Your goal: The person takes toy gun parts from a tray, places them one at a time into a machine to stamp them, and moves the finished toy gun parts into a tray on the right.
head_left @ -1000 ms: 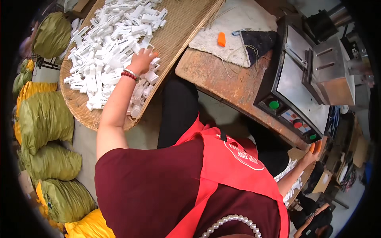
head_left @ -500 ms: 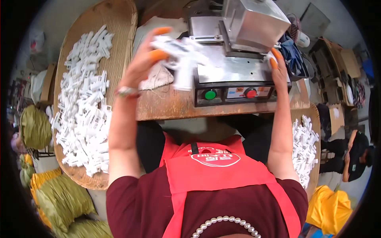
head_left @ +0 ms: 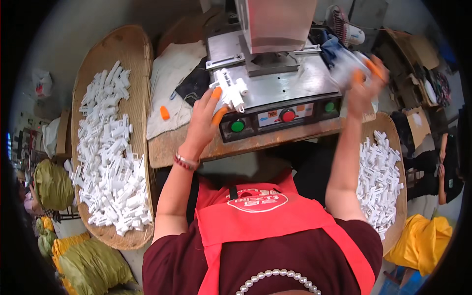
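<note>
Orange covers sit on fingertips of both hands. My left hand (head_left: pixel 199 123) is closed on a white plastic toy gun (head_left: pixel 230 91), gripped at the front left edge of a steel-topped machine (head_left: pixel 280 93). Dark marks show along the toy's side. Off the machine's right end, my right hand (head_left: pixel 365 91) is smeared by motion. A blurred white plastic piece (head_left: pixel 344 69) appears at its fingers; its exact shape cannot be made out. Above the bed stands the machine's box-shaped head (head_left: pixel 278 24). Its front panel carries a red button (head_left: pixel 287 115) and a green button (head_left: pixel 237 126).
Heaps of white toy guns fill a long woven tray (head_left: pixel 135 44) at left and another tray (head_left: pixel 400 216) at right. A cloth (head_left: pixel 167 73) with a loose orange fingertip cover (head_left: pixel 164 113) lies on the wooden table (head_left: pixel 206 151). A fan (head_left: pixel 349 32) stands behind; another person (head_left: pixel 450 169) is far right.
My left hand has brought the toy gun down to the machine's left front edge. My right hand has swung outward, away from the machine's right side. The whole view has shifted.
</note>
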Tool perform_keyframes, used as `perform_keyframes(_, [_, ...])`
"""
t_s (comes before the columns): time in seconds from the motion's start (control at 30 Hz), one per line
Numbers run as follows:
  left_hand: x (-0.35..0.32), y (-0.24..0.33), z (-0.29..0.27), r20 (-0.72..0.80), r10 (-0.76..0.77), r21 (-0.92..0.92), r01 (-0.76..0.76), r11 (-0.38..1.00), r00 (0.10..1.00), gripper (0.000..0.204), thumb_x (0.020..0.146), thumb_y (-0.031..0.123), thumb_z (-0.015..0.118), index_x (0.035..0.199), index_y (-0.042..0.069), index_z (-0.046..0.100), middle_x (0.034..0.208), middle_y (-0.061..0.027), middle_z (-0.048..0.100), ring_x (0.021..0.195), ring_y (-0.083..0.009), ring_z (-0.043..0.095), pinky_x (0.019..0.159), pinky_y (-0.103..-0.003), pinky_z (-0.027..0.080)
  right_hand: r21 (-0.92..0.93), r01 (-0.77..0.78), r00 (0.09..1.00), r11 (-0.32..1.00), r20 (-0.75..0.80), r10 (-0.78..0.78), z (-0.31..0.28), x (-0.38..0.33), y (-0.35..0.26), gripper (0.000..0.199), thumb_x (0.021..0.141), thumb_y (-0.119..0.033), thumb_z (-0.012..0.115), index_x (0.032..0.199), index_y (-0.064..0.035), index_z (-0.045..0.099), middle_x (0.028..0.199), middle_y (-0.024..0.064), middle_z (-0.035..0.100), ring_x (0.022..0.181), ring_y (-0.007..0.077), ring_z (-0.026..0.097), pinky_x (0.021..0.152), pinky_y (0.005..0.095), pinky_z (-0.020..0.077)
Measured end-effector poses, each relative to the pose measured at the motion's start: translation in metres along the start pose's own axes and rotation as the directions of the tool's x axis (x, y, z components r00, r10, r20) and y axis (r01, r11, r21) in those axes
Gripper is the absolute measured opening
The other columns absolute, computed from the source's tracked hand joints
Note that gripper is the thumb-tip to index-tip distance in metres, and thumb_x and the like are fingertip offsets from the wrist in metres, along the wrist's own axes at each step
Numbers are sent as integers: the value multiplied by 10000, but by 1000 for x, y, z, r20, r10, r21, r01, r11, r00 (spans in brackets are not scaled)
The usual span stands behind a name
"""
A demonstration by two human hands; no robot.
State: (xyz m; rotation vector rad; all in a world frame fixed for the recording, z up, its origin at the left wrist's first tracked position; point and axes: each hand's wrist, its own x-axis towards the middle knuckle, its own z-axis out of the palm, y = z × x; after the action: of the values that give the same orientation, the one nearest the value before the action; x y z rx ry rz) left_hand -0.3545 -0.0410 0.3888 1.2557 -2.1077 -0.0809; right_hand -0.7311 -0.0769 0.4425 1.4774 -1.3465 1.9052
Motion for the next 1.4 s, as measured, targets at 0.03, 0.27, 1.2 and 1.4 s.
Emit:
perform_keyframes(0.03, [-1,-3,3,-63,1,13,-1,1000,998,498,859,121,616,1327,58,462,1265,-167,526,1067,-339,516,949,-374,400,-136,48,999,990,-9,-50,-34,10,-18,411,804,-9,647,1189,20,507,1194,102,548,1093,216,529,994,326,380])
perform_keyframes(0.27, [137,26,78,-138,118,272,-77,959,983,211,817,169,605,1021,116,612,1054,-50,618,835,-292,587,681,-371,463,-376,-124,978,918,112,177,-128,-49,43,450,839,-7,616,1269,8,484,1292,144,512,1278,249,402,1093,349,241])
perform_keyframes(1.2, [-294,-309,-114,-39,-769,446,700,558,638,263,786,284,610,928,71,670,915,-147,675,881,-345,638,806,-481,475,-71,-805,428,589,619,659,-48,-119,98,559,874,-105,619,1371,-28,375,1301,63,469,1154,173,457,989,283,337])
perform_keyframes(1.4, [-262,-337,-96,164,-888,684,600,416,429,314,736,241,638,1016,103,666,923,-155,676,900,-331,644,828,-460,462,-100,-760,473,642,592,653,-38,-120,82,534,844,-73,649,1330,-17,435,1271,66,502,1159,167,463,1001,282,326])
